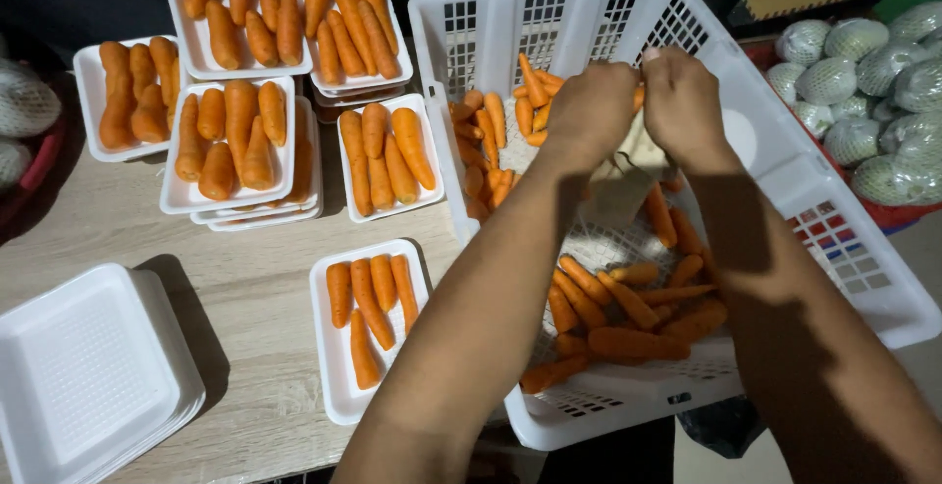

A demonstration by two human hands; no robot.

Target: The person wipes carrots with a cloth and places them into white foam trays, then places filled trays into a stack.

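Observation:
Both my hands reach into a large white slatted plastic crate (834, 239) that holds loose orange carrots (628, 317). My left hand (592, 109) and my right hand (680, 101) are close together over the crate's far half, fingers curled down among the carrots; what they grip is hidden. A pale paper-like sheet (628, 185) lies just below them. In front of the crate, on the wooden table, a white foam tray (339, 386) holds several carrots.
More foam trays filled with carrots (231, 141) stand in rows at the back left. A stack of empty white foam trays (83, 376) sits at the front left. Round netted produce (873, 82) lies in a red bin at the right.

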